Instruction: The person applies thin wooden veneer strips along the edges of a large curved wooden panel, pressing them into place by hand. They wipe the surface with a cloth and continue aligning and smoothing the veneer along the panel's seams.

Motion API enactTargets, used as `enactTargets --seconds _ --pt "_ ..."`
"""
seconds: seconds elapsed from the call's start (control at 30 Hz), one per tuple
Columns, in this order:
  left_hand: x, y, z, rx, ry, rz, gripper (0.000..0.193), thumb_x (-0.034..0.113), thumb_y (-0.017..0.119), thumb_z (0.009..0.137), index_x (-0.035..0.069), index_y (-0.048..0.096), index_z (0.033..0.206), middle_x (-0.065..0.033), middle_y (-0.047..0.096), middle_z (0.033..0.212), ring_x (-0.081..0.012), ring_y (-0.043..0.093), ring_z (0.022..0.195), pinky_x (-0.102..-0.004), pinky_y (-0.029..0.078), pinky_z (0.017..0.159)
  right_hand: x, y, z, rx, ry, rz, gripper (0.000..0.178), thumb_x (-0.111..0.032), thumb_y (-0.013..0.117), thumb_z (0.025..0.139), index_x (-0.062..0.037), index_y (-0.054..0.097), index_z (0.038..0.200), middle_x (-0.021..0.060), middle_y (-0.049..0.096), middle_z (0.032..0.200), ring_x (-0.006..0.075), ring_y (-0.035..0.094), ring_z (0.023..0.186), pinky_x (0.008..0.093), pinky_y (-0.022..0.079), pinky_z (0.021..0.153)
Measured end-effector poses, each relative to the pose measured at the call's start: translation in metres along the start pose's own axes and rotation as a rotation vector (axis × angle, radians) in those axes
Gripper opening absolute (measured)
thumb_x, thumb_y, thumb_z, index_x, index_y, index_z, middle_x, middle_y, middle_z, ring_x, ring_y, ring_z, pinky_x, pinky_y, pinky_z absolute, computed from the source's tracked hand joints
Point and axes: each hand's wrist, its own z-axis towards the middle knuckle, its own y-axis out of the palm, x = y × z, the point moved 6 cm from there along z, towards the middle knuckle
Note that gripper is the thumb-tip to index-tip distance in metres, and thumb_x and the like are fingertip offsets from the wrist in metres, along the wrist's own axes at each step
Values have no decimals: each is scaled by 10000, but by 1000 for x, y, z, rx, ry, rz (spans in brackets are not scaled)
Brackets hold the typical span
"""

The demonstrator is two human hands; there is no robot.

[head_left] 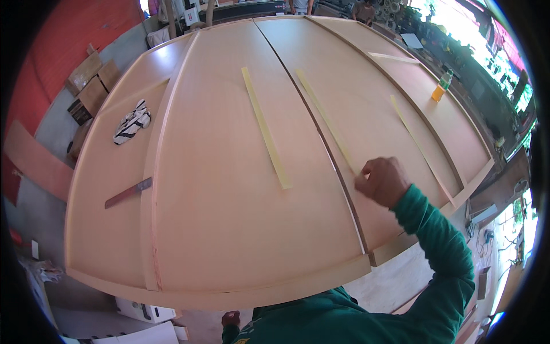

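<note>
Across the large pale wooden panels, my right hand reaches out with its fingers closed at the near end of a pale yellow strip, which looks like masking tape. That strip lies just right of the dark gap between two panels. A second yellow strip lies flat to the left of the gap. Farther right, a thinner strip runs beside a raised wooden edge. My left hand hangs low beyond the near edge, fingers curled; whether it holds anything is hidden.
On the left panel lie a striped cloth and a flat, dark reddish blade-like piece. A bottle of orange liquid stands at the right. Cardboard boxes are stacked by the left wall. Two people are partly visible at the far end.
</note>
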Motion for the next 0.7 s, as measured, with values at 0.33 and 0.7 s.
enactTargets --seconds 0.33,0.7 --pt "13 -39 17 -128 56 350 485 387 554 1142 101 710 1501 -167 762 1480 -369 700 1387 -515 558 1165 68 -18 6 -24 152 -73 377 -359 831 930 18 850 931 263 773 857 461 756 830 538 605 828" --pt "10 -61 43 -87 48 315 501 448 558 1128 124 715 1476 -175 764 1439 -376 703 1352 -525 565 1128 91 -11 8 57 297 -84 565 -482 690 1089 41 789 898 333 706 882 539 702 891 582 554 852"
